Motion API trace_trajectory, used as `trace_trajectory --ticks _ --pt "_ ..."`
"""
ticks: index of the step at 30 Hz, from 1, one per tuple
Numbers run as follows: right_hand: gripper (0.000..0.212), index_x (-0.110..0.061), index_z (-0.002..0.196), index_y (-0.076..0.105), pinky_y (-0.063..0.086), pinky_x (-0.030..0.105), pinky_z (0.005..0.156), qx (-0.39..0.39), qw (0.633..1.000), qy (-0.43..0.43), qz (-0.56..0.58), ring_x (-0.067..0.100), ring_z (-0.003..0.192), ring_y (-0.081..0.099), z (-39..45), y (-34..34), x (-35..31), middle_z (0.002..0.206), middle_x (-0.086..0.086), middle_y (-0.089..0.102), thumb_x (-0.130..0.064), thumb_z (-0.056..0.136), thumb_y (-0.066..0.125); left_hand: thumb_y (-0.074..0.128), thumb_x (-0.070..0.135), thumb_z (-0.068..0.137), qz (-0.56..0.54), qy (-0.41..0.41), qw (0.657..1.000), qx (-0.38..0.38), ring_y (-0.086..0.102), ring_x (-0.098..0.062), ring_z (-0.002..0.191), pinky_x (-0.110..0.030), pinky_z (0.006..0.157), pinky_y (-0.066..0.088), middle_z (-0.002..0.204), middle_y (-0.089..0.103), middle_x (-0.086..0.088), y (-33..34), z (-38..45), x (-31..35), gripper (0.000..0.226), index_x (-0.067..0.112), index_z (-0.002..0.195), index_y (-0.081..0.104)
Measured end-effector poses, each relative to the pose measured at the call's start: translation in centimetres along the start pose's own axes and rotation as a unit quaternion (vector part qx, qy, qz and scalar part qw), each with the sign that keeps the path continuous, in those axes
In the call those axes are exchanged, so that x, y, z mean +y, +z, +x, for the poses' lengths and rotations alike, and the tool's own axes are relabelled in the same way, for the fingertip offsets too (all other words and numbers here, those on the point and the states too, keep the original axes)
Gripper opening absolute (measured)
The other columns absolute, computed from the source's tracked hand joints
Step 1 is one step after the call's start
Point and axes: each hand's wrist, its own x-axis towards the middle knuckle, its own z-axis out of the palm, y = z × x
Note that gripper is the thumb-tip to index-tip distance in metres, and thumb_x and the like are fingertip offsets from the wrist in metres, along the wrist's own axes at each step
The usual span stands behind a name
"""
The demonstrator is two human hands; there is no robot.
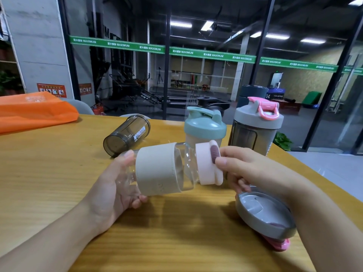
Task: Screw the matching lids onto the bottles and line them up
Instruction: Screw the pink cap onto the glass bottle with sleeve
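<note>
My left hand (115, 185) grips the base of a clear bottle with a beige sleeve (159, 169), held sideways above the wooden table (49, 183). My right hand (241, 169) pinches the pale pink lid (206, 163) sitting on the bottle's mouth. A dark smoky bottle (127, 134) lies on its side behind, without a lid. A bottle with a teal lid (204, 128) and a dark bottle with a grey and pink lid (257, 124) stand upright at the back right. A loose grey lid with pink parts (263, 214) lies upside down under my right forearm.
An orange bag (35, 110) lies at the table's far left. A black lid (212, 104) and a dark navy container (251, 94) stand behind the upright bottles. The table's right edge runs diagonally past the grey lid. A glass wall is behind the table.
</note>
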Motion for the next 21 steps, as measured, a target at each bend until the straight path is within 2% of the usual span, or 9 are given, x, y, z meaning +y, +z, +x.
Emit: trace_trajectory --ticks 2,4,8,11,12,14,16,18,21 --pt "0.045 -0.016 0.074 0.053 0.029 0.020 0.046 0.022 1.000 0.011 -0.002 0.006 0.040 0.039 0.0 0.2 -0.2 0.046 -0.015 0.051 -0.060 0.084 0.051 0.054 0.060 0.059 0.003 0.003 1.000 -0.002 0.046 -0.023 0.050 -0.024 0.043 0.035 0.079 0.053 -0.012 0.1 -0.1 0.1 0.056 0.025 0.100 0.069" --pt "0.050 -0.015 0.067 0.052 0.030 0.015 0.045 0.040 0.999 0.024 -0.013 0.003 0.035 0.037 0.0 0.5 -0.5 0.039 -0.014 0.049 -0.061 0.079 0.038 0.054 0.060 0.059 0.005 0.002 1.000 -0.002 0.047 -0.023 0.050 -0.025 0.043 0.034 0.077 0.055 -0.011 0.2 -0.2 0.1 0.055 0.026 0.098 0.069" --pt "0.067 -0.007 0.074 0.059 0.031 0.012 0.044 0.028 0.998 0.057 -0.023 0.003 0.030 0.035 0.2 0.5 -0.6 0.033 -0.012 0.047 -0.066 0.074 0.028 0.056 0.059 0.057 0.005 0.002 1.000 0.002 0.047 -0.023 0.049 -0.025 0.043 0.034 0.075 0.055 -0.011 0.2 -0.2 0.2 0.054 0.025 0.096 0.068" --pt "0.075 -0.007 0.090 0.066 0.033 0.020 0.051 0.038 0.998 0.049 -0.018 0.003 0.033 0.037 0.2 0.2 -0.3 0.038 -0.014 0.052 -0.071 0.071 0.031 0.056 0.059 0.057 0.004 0.001 1.000 0.003 0.047 -0.023 0.048 -0.024 0.041 0.034 0.074 0.055 -0.010 0.3 -0.1 0.2 0.051 0.026 0.093 0.068" --pt "0.071 -0.014 0.094 0.066 0.034 0.023 0.053 0.050 0.998 0.032 -0.018 0.002 0.036 0.040 0.1 0.1 -0.3 0.044 -0.015 0.057 -0.074 0.072 0.035 0.056 0.059 0.056 0.003 0.001 1.000 0.004 0.047 -0.023 0.048 -0.025 0.041 0.034 0.074 0.055 -0.010 0.3 -0.1 0.2 0.051 0.025 0.094 0.068" --pt "0.052 -0.037 0.104 0.059 0.039 0.022 0.053 0.065 0.998 -0.002 -0.013 0.002 0.050 0.053 0.2 -0.1 0.1 0.074 -0.015 0.067 -0.076 0.070 0.053 0.056 0.059 0.057 0.002 0.000 1.000 0.006 0.047 -0.023 0.048 -0.026 0.042 0.034 0.076 0.054 -0.011 0.3 -0.1 0.2 0.055 0.024 0.098 0.067" --pt "0.058 -0.052 0.112 0.049 0.045 0.019 0.058 0.044 0.999 -0.015 0.000 0.007 0.070 0.060 0.4 -0.6 0.8 0.106 -0.014 0.061 -0.061 0.058 0.069 0.056 0.059 0.058 0.000 -0.002 1.000 0.009 0.047 -0.022 0.048 -0.026 0.043 0.034 0.079 0.051 -0.011 0.3 0.0 0.2 0.057 0.024 0.101 0.067" --pt "0.067 -0.056 0.116 0.043 0.051 0.024 0.068 0.002 0.999 -0.031 0.011 0.013 0.078 0.061 0.2 -0.8 1.1 0.122 -0.008 0.051 -0.040 0.062 0.079 0.056 0.059 0.058 -0.004 -0.003 1.000 0.009 0.047 -0.021 0.048 -0.025 0.043 0.034 0.078 0.052 -0.010 0.3 0.0 0.2 0.054 0.025 0.099 0.067" --pt "0.073 -0.053 0.118 0.043 0.051 0.025 0.071 -0.041 0.997 -0.046 0.037 0.015 0.083 0.063 -0.1 -0.9 0.8 0.128 -0.003 0.045 -0.013 0.068 0.078 0.056 0.059 0.057 -0.003 0.001 1.000 0.007 0.047 -0.022 0.048 -0.025 0.043 0.033 0.074 0.056 -0.007 0.3 -0.1 0.2 0.050 0.028 0.094 0.068"
